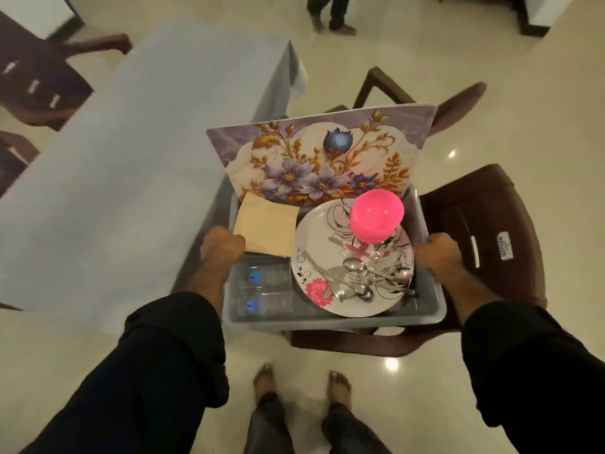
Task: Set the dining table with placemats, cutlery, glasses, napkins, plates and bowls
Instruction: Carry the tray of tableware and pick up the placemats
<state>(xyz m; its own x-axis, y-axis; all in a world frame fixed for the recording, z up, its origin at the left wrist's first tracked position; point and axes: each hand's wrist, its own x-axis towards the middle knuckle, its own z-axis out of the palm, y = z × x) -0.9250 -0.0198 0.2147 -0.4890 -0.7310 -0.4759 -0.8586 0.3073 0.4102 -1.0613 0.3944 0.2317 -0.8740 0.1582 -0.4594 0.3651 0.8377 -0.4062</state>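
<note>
The head camera looks down on a grey rectangular plastic tub (330,319) held between two hands above a dark brown plastic chair (491,231). The left hand (222,249) grips the tub's left rim, its fingers (229,240) curled over the edge just beside a folded pale yellow paper napkin (266,226). The right hand (437,253) grips the right rim in the same way, its knuckles up and its fingers wrapped over the edge. Both forearms reach forward from rolled-up black sleeves (170,348), roughly parallel, with the tub between them.

Inside the tub, a floral placemat (320,158) printed with purple flowers and gold leaves stands tilted against the far wall and rises well above the rim. A round white plate (314,244) with black swirls and a pink flower lies in the right part of the tub, between the two hands. On it lies a heap of steel spoons and forks (363,276), and a bright pink plastic bowl (376,213) sits upright on top of something at the plate's far side; what is under it cannot be made out. Clear glasses with blue marks (253,290) lie in the near left corner, below the napkin.

To the left stands a long surface covered with a plain white cloth (140,142), with more dark chairs (32,80) around it. The person's sandalled feet (301,385) stand on a glossy cream tiled floor (510,109).
</note>
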